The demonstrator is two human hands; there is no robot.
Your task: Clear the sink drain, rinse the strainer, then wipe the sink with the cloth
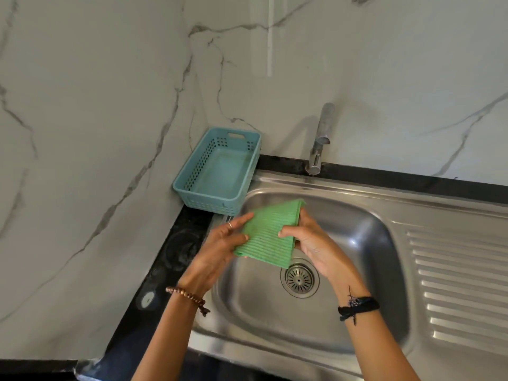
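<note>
The green ribbed cloth was held flat in the air above the sink basin, over its left rear part, folded with its doubled edge on the right. I gripped it with both hands. My left hand pinched the cloth's left edge, thumb on the upper face and fingers beneath; a ring sat on one finger. My right hand clasped the folded right edge, thumb pressed on top and fingers curled round the fold.

The strainer sat seated in the drain at the basin floor, just below the cloth's lower corner and partly covered by it from this view. The basin surface appeared bare steel; I could not tell whether it was wet.

A beaded bracelet was on my left wrist, a dark band on my right. The tap stood at the rear rim, no water visible. A blue plastic basket stood at the sink's left rear corner against the marble wall. The ribbed drainboard lay to the right.
</note>
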